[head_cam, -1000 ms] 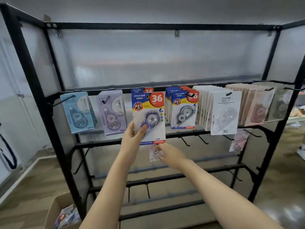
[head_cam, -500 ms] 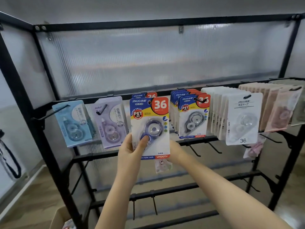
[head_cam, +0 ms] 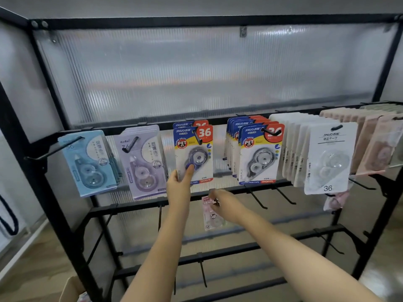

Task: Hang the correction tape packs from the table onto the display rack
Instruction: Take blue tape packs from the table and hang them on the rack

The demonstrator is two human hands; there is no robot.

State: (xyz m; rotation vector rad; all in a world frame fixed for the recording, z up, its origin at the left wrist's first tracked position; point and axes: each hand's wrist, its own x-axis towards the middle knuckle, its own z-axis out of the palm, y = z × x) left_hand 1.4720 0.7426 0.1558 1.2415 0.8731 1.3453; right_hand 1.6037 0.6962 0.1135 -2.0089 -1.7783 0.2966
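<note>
A tall black metal display rack (head_cam: pixel 65 214) fills the view, backed by a ribbed translucent plastic panel (head_cam: pixel 207 73) bolted to its top bar, with grey wall above and wooden flooring (head_cam: pixel 32 271) at the lower left. Along its upper rail hang rows of carded packs: a pale blue correction tape pack (head_cam: pixel 89 164) at far left, a lilac correction tape pack (head_cam: pixel 142 162) beside it, a stack of blue-and-red carded packs (head_cam: pixel 257 152) right of centre, then white carded packs (head_cam: pixel 327 158) and pink carded packs (head_cam: pixel 375 142) towards the right edge. Between the lilac pack and the stack, the blue-and-red "36" correction tape pack (head_cam: pixel 195 153) sits on a hook, another like it behind. The left hand (head_cam: pixel 178 186) grasps its lower left corner, thumb pressed on the clear blister. The right hand (head_cam: pixel 226 205) reaches lower, its fingers at the top of a small pink carded pack (head_cam: pixel 210 214) on the second rail; whether they pinch it cannot be told. Bare black hooks (head_cam: pixel 257 198) jut from that rail to the right. A cardboard box corner (head_cam: pixel 72 290) shows at the bottom left.
</note>
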